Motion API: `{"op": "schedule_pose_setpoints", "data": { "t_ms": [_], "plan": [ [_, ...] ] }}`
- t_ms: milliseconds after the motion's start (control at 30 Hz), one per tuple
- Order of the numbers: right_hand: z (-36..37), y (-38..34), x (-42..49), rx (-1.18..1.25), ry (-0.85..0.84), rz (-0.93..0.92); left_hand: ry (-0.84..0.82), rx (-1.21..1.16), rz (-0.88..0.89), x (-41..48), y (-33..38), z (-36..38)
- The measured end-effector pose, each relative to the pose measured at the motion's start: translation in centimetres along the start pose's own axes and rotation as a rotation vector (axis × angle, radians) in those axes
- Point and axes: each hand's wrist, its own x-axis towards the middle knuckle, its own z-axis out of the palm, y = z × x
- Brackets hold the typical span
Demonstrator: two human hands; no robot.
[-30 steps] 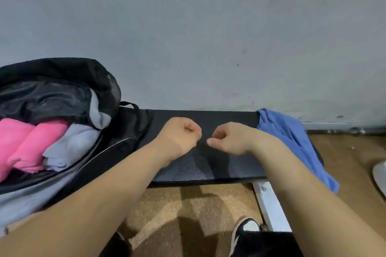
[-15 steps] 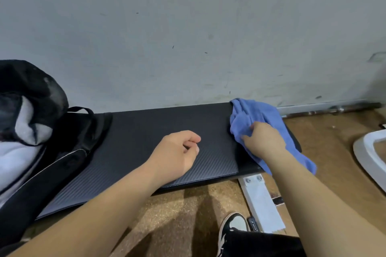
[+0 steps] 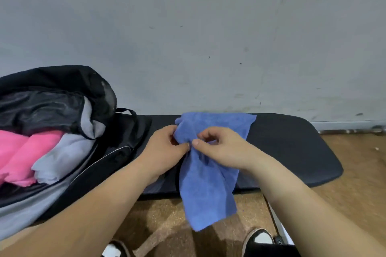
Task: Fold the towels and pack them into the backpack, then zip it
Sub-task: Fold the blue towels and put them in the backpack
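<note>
Left hand [image 3: 165, 150], right hand [image 3: 226, 150], fingers [image 3: 206, 134] pinched

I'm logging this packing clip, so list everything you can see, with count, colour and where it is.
blue towel: one, blue, unfolded, across the bench and hanging over its front edge
pink towel: one as far as shows, pink, inside the open backpack
grey towel: one, pale grey, in the backpack beside the pink one
backpack: one, black and grey, unzipped, on the bench's left end
bench: one, black pad, against the wall
wall: one, grey, scuffed, behind
floor: brown, below
shoes: two, black and white, bottom edge
left hand: one, grips the blue towel
right hand: one, pinches the blue towel
</note>
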Motion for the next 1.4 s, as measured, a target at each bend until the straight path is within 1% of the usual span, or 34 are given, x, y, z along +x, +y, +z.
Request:
{"op": "schedule_pose_setpoints", "data": {
  "t_ms": [33, 100, 200, 267, 300, 367, 467, 567, 633, 700, 733, 800, 867, 900, 967, 1033, 1100, 1133, 1233, 1333, 1400],
  "plan": [
    [-0.1, 0.4, 0.4, -0.041, -0.002, 0.006, 0.017, 0.051, 0.003, 0.0, -0.3, -0.7],
    [0.0, 1.1, 1.3, -0.198, -0.041, 0.024, 0.029, 0.095, -0.001, 0.1, -1.3, -2.4],
    [0.5, 2.2, 2.3, -0.393, -0.196, 0.053, 0.021, 0.209, -0.025, 0.3, -2.5, -4.6],
    [0.9, 2.3, 2.9, -0.480, -0.244, 0.022, 0.056, 0.267, -0.028, 0.3, -2.6, -6.0],
    [1.1, 2.1, 3.1, -0.541, -0.249, 0.011, 0.088, 0.263, -0.045, 0.2, -2.6, -6.7],
    [1.5, 1.8, 3.3, -0.680, -0.248, 0.044, 0.157, 0.181, -0.078, 0.2, -2.5, -7.9],
    [2.3, 1.0, 2.8, -0.882, -0.257, 0.176, 0.263, 0.060, -0.056, -0.3, -1.7, -8.9],
    [3.0, -0.2, 1.7, -1.015, -0.303, 0.317, 0.338, -0.038, -0.045, -0.3, -1.1, -9.6],
    [2.8, -0.8, 0.8, -1.028, -0.330, 0.380, 0.363, -0.058, -0.029, 0.0, -1.3, -9.9],
    [2.3, -1.2, 0.1, -0.985, -0.307, 0.422, 0.364, -0.001, -0.004, 0.2, -1.5, -10.1],
    [2.0, -1.0, 0.1, -0.973, -0.270, 0.399, 0.357, 0.038, 0.015, 0.1, -1.7, -10.1],
    [1.4, -0.2, 0.5, -0.909, -0.140, 0.274, 0.309, 0.126, 0.071, -0.1, -1.8, -9.7],
    [1.0, 0.5, 1.2, -0.671, -0.044, 0.119, 0.215, 0.191, 0.141, -0.5, -1.8, -9.2],
    [1.1, 0.4, 1.6, -0.530, -0.044, 0.034, 0.166, 0.220, 0.182, -0.7, -1.7, -8.9],
    [2.0, -0.8, 2.1, -0.301, -0.095, -0.118, 0.081, 0.264, 0.275, -1.3, -1.2, -8.4],
    [3.5, -2.5, 2.7, -0.077, -0.179, -0.206, 0.018, 0.239, 0.342, -1.9, -0.6, -7.9],
    [4.5, -3.5, 3.4, 0.164, -0.254, -0.220, 0.020, 0.172, 0.374, -2.2, -0.3, -8.0],
    [4.7, -4.0, 3.6, 0.241, -0.271, -0.220, 0.044, 0.138, 0.380, -2.2, -0.3, -8.2],
    [4.4, -4.5, 4.1, 0.291, -0.270, -0.199, 0.100, 0.123, 0.380, -2.1, -0.5, -9.9],
    [4.2, -4.8, 4.2, 0.370, -0.283, -0.170, 0.093, 0.209, 0.380, -2.1, -0.8, -11.4],
    [4.5, -5.0, 4.1, 0.370, -0.273, -0.148, 0.094, 0.259, 0.387, -1.9, -1.3, -11.8]
  ]
}}
